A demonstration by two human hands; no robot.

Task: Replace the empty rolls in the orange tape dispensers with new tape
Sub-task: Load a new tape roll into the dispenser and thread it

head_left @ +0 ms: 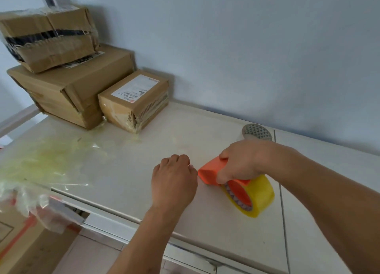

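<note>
An orange tape dispenser (211, 174) lies on the white table (123, 170), right of centre. A full yellow tape roll (259, 197) sits on its wheel. My right hand (244, 160) grips the dispenser's top from above. Just left of the dispenser's front end, my left hand (174, 177) rests on the table with its fingers curled closed; whether they pinch a tape end is hidden.
Three taped cardboard boxes (67, 88) are stacked at the back left against the wall. A pile of crumpled clear tape and plastic (37, 170) covers the table's left side. A grey patterned round object (257, 132) lies behind my right hand. Another box (18, 243) stands below at the left.
</note>
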